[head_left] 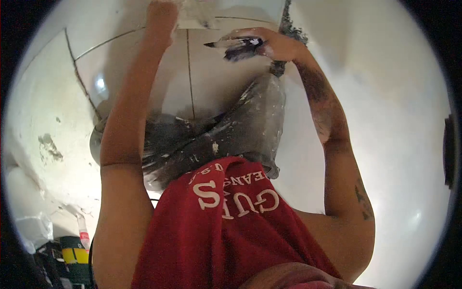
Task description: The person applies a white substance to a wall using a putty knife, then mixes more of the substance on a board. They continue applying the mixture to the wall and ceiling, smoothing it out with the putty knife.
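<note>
My right hand is closed around a dark, white-smeared tool with a narrow dark tip pointing left; its exact kind does not show clearly. White paste also coats parts of that hand. My left hand reaches to the top edge of the view, close to a whitish smeared patch, and its fingers are hidden. Below both hands are pale floor tiles with dark joint lines.
My dark trousers, spotted white, and red shirt fill the middle. A rough dark strip borders a pale smooth surface on the right. At lower left stand a black-and-yellow object and a bottle with a red label.
</note>
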A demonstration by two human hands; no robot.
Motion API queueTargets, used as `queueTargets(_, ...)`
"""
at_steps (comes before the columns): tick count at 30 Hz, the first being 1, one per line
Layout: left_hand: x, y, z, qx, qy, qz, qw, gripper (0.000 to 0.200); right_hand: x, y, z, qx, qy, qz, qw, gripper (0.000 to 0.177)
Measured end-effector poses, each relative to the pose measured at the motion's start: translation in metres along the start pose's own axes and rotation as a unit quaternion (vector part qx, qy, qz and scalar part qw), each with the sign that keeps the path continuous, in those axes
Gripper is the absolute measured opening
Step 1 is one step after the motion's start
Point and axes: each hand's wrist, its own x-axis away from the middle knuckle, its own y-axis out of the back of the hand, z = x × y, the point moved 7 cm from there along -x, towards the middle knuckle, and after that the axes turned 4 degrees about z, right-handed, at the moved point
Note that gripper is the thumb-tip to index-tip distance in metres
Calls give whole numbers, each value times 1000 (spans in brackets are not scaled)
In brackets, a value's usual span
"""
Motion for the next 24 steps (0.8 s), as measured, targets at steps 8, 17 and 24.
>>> queueTargets(8,8,-12,20,-111,-71,56,990,33,34,-51,-26,-76,-86,-92,989,43)
queueTargets(17,-34,-56,70,509,114,23,853,36,242,253,134,270,-232,-433,828,40)
queueTargets(24,-39,-81,73,505,117,21,855,40,190,411,186,526,-382,1,760,39)
